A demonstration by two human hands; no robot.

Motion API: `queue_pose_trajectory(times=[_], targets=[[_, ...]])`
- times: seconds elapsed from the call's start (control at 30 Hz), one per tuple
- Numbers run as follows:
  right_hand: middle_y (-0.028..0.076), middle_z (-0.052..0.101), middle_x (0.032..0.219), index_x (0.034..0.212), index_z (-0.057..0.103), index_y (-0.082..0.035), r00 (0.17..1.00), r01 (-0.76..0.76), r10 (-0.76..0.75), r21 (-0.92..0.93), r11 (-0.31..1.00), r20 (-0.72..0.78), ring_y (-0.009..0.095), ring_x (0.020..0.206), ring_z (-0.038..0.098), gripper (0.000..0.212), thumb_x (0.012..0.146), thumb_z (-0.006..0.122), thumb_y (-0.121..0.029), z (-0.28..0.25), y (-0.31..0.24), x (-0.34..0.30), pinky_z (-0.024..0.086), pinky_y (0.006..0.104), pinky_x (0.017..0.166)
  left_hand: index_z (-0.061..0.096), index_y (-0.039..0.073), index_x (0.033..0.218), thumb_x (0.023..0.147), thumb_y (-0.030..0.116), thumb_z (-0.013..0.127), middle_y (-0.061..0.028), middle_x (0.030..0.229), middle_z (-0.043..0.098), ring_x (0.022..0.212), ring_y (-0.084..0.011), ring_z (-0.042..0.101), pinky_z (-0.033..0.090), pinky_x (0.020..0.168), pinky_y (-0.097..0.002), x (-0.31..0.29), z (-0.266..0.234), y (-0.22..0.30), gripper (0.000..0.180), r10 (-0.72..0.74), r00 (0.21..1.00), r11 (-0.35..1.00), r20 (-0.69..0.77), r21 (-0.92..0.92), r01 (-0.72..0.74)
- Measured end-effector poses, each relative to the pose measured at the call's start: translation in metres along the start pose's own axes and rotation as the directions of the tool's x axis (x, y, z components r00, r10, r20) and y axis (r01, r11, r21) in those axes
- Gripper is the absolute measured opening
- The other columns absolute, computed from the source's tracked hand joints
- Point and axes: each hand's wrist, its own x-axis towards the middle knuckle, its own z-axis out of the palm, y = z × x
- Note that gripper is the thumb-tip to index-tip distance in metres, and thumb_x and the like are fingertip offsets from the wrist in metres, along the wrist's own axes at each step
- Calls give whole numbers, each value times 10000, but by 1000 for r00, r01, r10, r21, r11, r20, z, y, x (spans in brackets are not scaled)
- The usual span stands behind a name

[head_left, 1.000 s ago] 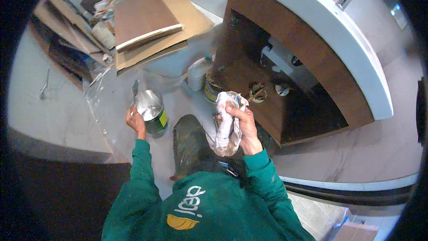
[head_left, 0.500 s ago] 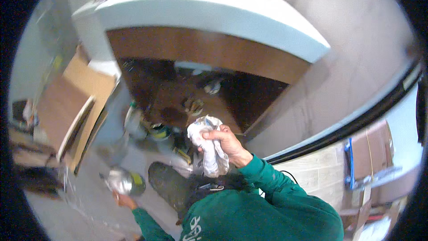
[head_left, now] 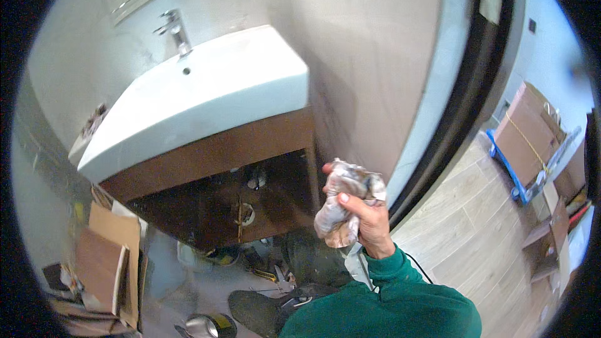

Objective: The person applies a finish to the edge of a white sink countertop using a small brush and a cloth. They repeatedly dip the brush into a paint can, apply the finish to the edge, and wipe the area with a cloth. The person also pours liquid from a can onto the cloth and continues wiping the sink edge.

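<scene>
My right hand (head_left: 373, 228) is closed around a crumpled, stained white rag (head_left: 346, 203). It holds the rag up in front of the right end of the vanity cabinet. The thumb presses on the rag's near side, and folds of cloth stick out above and below the fingers. My left hand is out of view. A metal can (head_left: 210, 325) with a dark, yellowish side stands at the bottom edge, left of my dark shoe (head_left: 253, 310).
A white washbasin (head_left: 206, 87) with a chrome tap (head_left: 177, 34) sits over an open brown cabinet (head_left: 275, 209). Pliers and other tools (head_left: 278, 275) lie below. Cardboard pieces (head_left: 113, 263) lean at left. A dark door frame (head_left: 469, 81) stands right; beyond it are boxes (head_left: 532, 122).
My view has swung right and up, bringing the tap into sight. My right hand still grips the rag. The left hand, seen earlier at the metal can, has gone out of view.
</scene>
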Motion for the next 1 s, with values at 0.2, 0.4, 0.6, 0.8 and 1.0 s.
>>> queue_pose_trajectory(times=[0.2, 0.4, 0.6, 0.8, 1.0], targets=[[101, 624, 1196, 1255, 616, -59, 872, 457, -489, -371, 808, 10, 244, 1057, 655, 374, 915, 565, 88, -17, 46, 33, 535, 354, 916, 632, -25, 1184, 931, 133, 670, -178, 1184, 651, 1003, -247, 652, 581, 824, -384, 22, -11, 166, 300, 54, 986, 902, 159, -432, 20], [122, 601, 1238, 1245, 622, -37, 878, 403, -467, -363, 840, -107, 247, 1143, 599, 375, 883, 585, 52, -10, 54, 72, 464, 330, 988, 602, -75, 1189, 953, -37, 570, -178, 1121, 637, 964, -236, 645, 555, 870, -358, 66, -45, 448, 241, 742, 640, 396, -200, -640, -659], [135, 628, 1211, 1243, 611, 5, 870, 378, -471, -415, 827, -147, 239, 1111, 594, 347, 982, 459, -167, -7, 75, 114, 423, 331, 995, 609, -60, 1163, 914, -44, 602, -224, 1180, 629, 1059, -290, 650, 543, 901, -388, 71, -74, 633, 249, 864, 63, -178, -499, -421, -889], [115, 636, 1226, 1287, 591, -11, 844, 451, -534, -469, 760, -53, 202, 1144, 580, 337, 1004, 453, -132, -5, 110, 189, 418, 322, 1011, 647, 0, 1125, 872, 61, 716, -167, 1188, 644, 1035, -251, 665, 541, 869, -379, 64, -37, 720, 270, 942, -34, -181, -335, -420, -889], [148, 608, 1309, 1294, 622, -99, 871, 478, -479, -420, 771, 110, 282, 1249, 542, 354, 966, 504, -42, -2, 108, 218, 375, 368, 1106, 679, -10, 1055, 887, 195, 722, -139, 1159, 661, 991, -248, 680, 529, 867, -401, 58, -9, 727, 268, 990, 63, -4, -122, -484, -875]])
